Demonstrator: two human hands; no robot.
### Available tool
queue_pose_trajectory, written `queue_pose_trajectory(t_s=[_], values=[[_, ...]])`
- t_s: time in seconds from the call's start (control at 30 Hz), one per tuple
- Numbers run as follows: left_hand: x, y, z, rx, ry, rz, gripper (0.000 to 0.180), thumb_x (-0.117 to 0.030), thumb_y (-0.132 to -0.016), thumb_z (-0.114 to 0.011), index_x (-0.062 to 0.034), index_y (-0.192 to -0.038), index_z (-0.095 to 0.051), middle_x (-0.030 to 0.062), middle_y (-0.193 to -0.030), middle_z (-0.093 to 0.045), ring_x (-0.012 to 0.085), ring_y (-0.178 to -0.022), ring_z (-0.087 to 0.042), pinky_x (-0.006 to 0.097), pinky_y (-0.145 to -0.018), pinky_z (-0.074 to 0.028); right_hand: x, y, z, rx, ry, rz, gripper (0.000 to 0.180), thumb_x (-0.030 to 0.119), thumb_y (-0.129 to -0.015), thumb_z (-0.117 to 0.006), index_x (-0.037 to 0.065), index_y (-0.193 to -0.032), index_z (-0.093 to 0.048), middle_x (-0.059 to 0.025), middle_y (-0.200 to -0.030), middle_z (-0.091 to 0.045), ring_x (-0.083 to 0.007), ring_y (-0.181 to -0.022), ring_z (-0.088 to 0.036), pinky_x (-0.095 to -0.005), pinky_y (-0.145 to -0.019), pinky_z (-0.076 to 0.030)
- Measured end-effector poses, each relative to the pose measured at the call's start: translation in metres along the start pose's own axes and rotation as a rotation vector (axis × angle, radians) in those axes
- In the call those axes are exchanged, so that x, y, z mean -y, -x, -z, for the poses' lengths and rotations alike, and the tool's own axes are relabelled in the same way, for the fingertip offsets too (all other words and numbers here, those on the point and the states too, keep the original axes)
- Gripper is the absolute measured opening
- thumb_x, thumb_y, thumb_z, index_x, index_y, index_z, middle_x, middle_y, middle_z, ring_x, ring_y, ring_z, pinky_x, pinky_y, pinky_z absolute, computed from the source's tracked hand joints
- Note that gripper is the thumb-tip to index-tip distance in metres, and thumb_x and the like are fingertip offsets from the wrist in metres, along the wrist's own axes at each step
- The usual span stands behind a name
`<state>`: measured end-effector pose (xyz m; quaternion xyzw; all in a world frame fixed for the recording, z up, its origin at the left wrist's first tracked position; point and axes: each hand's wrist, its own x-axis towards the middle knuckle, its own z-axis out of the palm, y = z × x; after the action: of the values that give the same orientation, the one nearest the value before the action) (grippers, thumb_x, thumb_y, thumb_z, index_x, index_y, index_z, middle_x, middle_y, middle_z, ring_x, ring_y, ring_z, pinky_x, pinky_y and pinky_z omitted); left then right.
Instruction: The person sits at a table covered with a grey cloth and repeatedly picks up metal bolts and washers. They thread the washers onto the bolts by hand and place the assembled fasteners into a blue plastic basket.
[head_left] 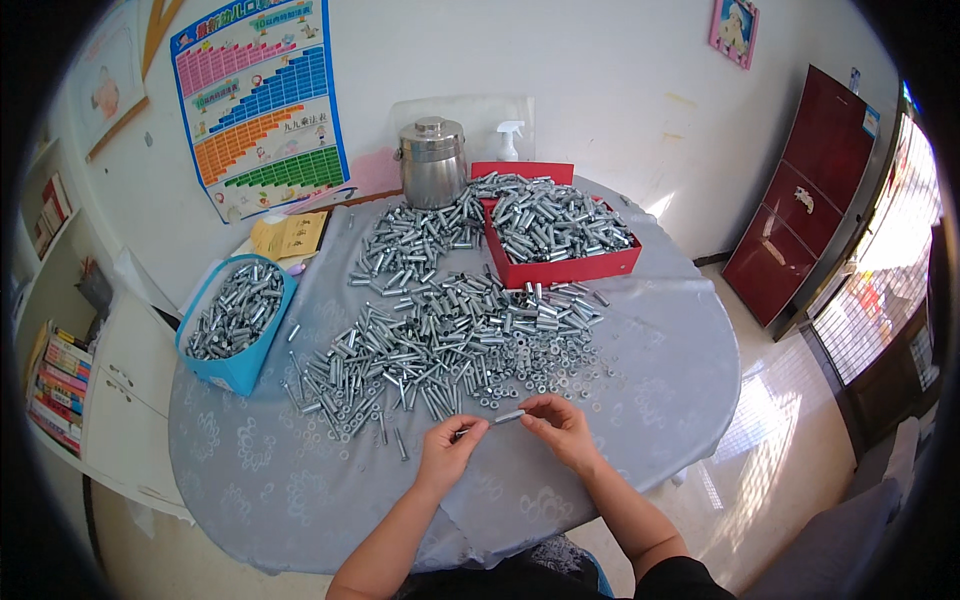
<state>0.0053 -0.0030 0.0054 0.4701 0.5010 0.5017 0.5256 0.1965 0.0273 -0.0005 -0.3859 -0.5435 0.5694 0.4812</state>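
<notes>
Near the front of the table, my left hand [450, 452] and my right hand [562, 432] meet at a slim silver expansion bolt [508, 417]. Both hands are closed, pinching it from either end, so its ends are partly hidden by fingers. It lies almost level, just above the cloth. Beyond my hands spreads a large loose pile of metal bolts and sleeves [430, 335]. Small nuts and washers [560, 365] are scattered along the pile's right front. A single bolt [401, 444] lies apart, left of my left hand.
A red box [570, 272] heaped with metal sleeves stands at the back right. At the left edge sits a blue basket [237, 375], also full. A steel pot [432, 165] and a white spray bottle [508, 142] are behind. Grey cloth [660, 350] covers the oval table.
</notes>
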Motion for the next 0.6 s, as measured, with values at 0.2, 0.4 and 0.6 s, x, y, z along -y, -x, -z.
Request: queue_pose_trajectory(t_s=[0.2,0.4,0.6], values=[[0.008,0.001,-0.005,0.070,0.116,0.085,0.018,-0.020,-0.087,-0.055,-0.0042,-0.095,-0.054,-0.0038,-0.066,-0.051,0.0008,-0.050,-0.039,0.016,-0.044,-0.030,-0.002,0.007,-0.008,0.117,0.095,-0.043,0.020,0.007,-0.080,-0.063,0.003,-0.099,-0.058,-0.0031,-0.096,-0.059,-0.0116,-0.092,-0.054,-0.0273,-0.084,-0.042],[0.001,0.008,-0.016,0.102,0.129,0.129,0.017,-0.023,-0.089,-0.051,-0.0065,-0.095,-0.051,-0.0035,-0.060,-0.045,0.0014,-0.046,-0.037,0.018,-0.039,-0.029,0.005,0.011,-0.016,0.212,0.184,-0.026,0.015,0.008,-0.078,-0.064,0.003,-0.093,-0.063,-0.0050,-0.093,-0.061,-0.0127,-0.090,-0.055,-0.0273,-0.082,-0.043],[0.014,0.003,-0.007,0.062,0.210,0.134,0.017,-0.022,-0.090,-0.049,-0.0052,-0.088,-0.052,-0.0041,-0.057,-0.042,0.0016,-0.043,-0.034,0.018,-0.038,-0.029,0.016,-0.001,0.009,-0.105,0.475,0.112,0.016,0.011,-0.077,-0.065,0.005,-0.092,-0.064,-0.0051,-0.091,-0.062,-0.0142,-0.082,-0.056,-0.0266,-0.074,-0.044]])
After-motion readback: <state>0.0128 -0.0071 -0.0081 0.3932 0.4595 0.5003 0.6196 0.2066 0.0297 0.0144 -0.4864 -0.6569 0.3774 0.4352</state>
